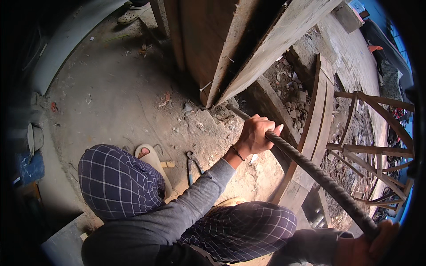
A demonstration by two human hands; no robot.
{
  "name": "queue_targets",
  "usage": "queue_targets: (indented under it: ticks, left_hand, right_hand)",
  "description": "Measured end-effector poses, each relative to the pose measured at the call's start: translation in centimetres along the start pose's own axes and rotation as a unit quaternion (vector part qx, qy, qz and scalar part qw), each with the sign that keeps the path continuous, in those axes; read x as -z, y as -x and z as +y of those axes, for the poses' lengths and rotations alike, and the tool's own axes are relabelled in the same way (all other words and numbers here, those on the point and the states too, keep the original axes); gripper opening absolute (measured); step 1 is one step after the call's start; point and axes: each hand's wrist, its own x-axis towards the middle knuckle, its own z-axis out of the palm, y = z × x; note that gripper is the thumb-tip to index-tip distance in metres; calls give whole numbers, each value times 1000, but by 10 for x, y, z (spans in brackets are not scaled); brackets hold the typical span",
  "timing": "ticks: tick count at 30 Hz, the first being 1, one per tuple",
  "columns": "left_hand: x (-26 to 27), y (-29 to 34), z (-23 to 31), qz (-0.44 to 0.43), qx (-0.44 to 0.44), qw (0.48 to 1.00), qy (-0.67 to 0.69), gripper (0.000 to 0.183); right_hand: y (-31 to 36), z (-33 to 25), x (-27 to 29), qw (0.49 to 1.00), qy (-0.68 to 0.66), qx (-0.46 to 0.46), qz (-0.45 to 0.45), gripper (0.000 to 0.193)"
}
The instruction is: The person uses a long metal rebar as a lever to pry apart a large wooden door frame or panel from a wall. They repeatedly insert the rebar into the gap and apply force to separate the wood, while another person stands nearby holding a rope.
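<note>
My left hand (pixel 258 134) is wrapped round a long ribbed steel bar (pixel 320 178), with a dark band at the wrist. Lower right, my right hand (pixel 379 244) grips the bar's near end; it is dim and partly cut by the picture's rim. The bar slants away to the foot of an upright boarded wooden form (pixel 208 48), where its far tip is hard to make out. Nails stick out of the form's edge. On the ground by my left forearm lie pincers (pixel 191 165) with blue handles.
Nailed planks (pixel 317 119) run along the right, beside rubble (pixel 295 95) and a wooden frame (pixel 370 150). A blue bucket (pixel 32 167) stands at the far left. Someone's clog-shod foot (pixel 128 16) shows at the top. My sandalled foot (pixel 153 162) is near the pincers.
</note>
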Motion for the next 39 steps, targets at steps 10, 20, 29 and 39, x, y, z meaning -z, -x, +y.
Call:
queue_targets:
  ticks: [10,20,29,39]
  left_hand:
    - [-22,75,-114,-4,69,995,-74,55]
    - [0,41,-26,-3,9,1000,-18,50]
    - [46,27,-65,61,137,988,-33,50]
    - [55,12,61,209,92,974,4,35]
  right_hand:
    - [108,91,40,952,21,-58,299,43]
    - [45,-5,8,969,88,37,229,42]
    - [16,108,-57,919,153,-23,362,37]
    - [43,101,-78,954,102,-144,242,38]
